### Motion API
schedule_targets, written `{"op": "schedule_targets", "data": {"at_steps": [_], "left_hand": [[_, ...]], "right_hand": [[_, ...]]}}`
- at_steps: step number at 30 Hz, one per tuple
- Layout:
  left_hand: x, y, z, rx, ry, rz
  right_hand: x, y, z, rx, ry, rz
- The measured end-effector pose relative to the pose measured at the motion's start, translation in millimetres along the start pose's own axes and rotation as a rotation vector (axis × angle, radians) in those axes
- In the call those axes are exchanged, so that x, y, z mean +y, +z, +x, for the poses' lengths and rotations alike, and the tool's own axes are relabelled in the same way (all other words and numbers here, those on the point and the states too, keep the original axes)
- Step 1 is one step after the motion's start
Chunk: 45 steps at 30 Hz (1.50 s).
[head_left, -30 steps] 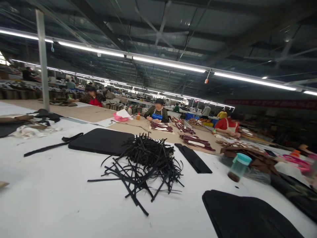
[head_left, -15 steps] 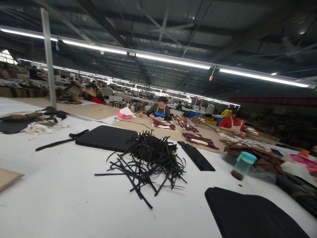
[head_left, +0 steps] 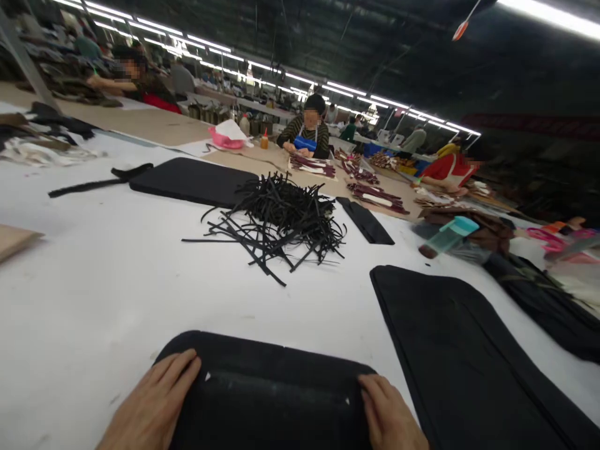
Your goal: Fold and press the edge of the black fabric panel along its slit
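A black panel with rounded corners lies at the bottom of the view, two small whitish triangles showing near its upper part. My left hand is closed on its left edge, fingers together on top, thumb hidden. On the opposite edge my right hand grips the panel in the same manner. Beyond it sits a tangled heap of thin black strips. A stack of larger black panels rests to the right of my right hand.
Behind the strips lie a dark flat panel and a narrow black piece. A teal-lidded jar leans at the right. Brown board edges the left side. Co-workers sit across the white table.
My view has tilted down. Both hands have come into the frame at the bottom, holding a black panel. The strips and stack appear higher in the picture.
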State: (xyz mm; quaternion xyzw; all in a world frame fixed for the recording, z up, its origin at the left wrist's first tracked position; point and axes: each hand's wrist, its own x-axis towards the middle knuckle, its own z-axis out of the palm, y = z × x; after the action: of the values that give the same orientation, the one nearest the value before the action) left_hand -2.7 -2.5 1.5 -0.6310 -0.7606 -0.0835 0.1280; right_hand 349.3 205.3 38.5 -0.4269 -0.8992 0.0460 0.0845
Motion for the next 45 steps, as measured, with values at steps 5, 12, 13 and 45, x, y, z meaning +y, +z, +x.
{"op": "schedule_targets", "data": {"at_steps": [5,12,13,45], "left_hand": [[28,-38.4,20,0.090,0.131,-0.154],[97,-33.8,48,0.243,0.525,-0.389],[102,-26.6,48,0.291,0.519,-0.415],[118,-64.5,74,-0.195,0.301,-0.604]], "right_hand": [[-48,-16,26,-0.010,-0.049,0.085],[-117,-16,69,-0.164,-0.157,0.142],[-120,-15,74,-0.181,-0.152,0.133],[-100,-54,67,0.245,-0.504,-0.058]]}}
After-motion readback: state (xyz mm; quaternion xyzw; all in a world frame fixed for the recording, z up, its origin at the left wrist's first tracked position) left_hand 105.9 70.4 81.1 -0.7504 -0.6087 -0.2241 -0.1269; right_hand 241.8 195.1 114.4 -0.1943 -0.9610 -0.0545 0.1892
